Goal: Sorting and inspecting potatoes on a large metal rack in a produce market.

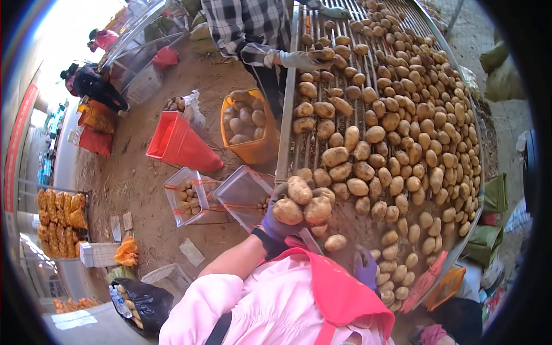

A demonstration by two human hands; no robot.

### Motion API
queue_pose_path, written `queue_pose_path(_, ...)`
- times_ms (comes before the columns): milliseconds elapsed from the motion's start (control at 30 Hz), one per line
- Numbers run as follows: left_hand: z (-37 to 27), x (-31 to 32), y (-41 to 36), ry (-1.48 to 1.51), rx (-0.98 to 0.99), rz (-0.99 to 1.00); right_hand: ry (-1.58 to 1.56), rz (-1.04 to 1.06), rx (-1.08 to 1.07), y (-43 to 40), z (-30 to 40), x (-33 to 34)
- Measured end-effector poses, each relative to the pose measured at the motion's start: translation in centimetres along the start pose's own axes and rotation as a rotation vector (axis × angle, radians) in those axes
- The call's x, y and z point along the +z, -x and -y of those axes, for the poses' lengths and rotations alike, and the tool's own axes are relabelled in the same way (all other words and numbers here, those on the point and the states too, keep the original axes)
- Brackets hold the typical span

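My left hand [276,220], in a purple glove, holds a cluster of potatoes [299,190] at the left rail of a slatted sorting table. Just beyond them, more potatoes lie across the metal slats. My right hand [365,268], also purple-gloved, is low over the near end of the table, beside a group of smaller potatoes [390,252]. Its fingers are partly hidden and I see no potato in it. One loose potato [335,242] lies between my two hands.
Across the table, another person's gloved hand [304,60] handles potatoes. Left of the rail [286,129] stand an orange bag of potatoes [258,146], a red bag on a frame [185,142] and mesh bags on frames [174,215]. A red cloth [424,282] drapes the right edge.
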State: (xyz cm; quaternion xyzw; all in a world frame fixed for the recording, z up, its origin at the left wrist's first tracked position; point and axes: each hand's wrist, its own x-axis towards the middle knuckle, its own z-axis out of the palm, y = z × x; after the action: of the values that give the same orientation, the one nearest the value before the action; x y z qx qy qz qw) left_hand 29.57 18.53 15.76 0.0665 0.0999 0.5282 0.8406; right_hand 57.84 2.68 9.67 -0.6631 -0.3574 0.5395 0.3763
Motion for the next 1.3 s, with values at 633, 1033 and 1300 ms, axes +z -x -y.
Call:
queue_pose_path(633, -1.7, -2.6, 4.4, -0.134, -0.218, -0.118, 0.578, 0.170, -1.067, -2.2, 11.8, 6.6)
queue_pose_path(1033, 10.0, 9.4, -0.2, -0.459, -1.190, -0.184, -0.806, 0.167, -0.568, 0.1, 3.9, -4.0)
queue_pose_path(1300, 3.0, 1.4, -3.6, -1.869, -0.147, -0.087, -1.372, -0.400, -0.745, 14.8, -3.5, -27.7)
